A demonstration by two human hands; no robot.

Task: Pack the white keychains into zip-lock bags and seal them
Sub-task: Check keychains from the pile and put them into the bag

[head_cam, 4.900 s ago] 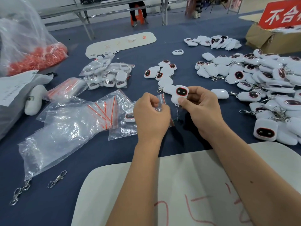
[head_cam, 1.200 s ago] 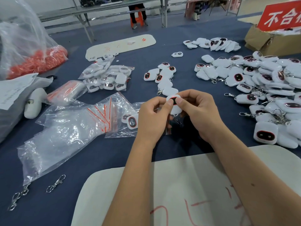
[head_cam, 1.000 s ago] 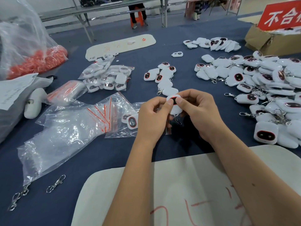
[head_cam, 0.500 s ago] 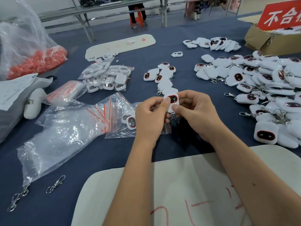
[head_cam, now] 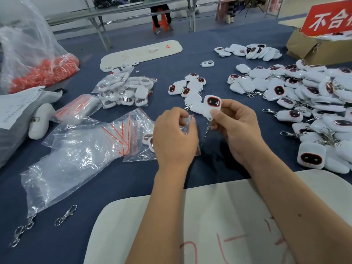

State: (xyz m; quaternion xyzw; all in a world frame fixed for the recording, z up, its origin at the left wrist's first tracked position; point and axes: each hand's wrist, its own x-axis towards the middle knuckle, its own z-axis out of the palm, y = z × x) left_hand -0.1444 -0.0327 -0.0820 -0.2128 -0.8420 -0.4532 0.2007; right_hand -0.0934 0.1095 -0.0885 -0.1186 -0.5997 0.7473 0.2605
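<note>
Since half a second ago the right hand (head_cam: 238,130) has lifted the white keychain (head_cam: 212,107) clear of the left hand (head_cam: 174,138), so the two now sit slightly apart. Its grip holds the keychain between thumb and fingers, dark face up, metal clasp (head_cam: 208,128) dangling below. The left grip pinches the mouth of a small zip-lock bag (head_cam: 187,123), just beside the keychain. Nearer lies a white board (head_cam: 190,225); left, a sheaf of empty bags (head_cam: 80,149) on the blue worktop (head_cam: 114,180). Farther right spreads a heap of loose keychains (head_cam: 308,96).
</note>
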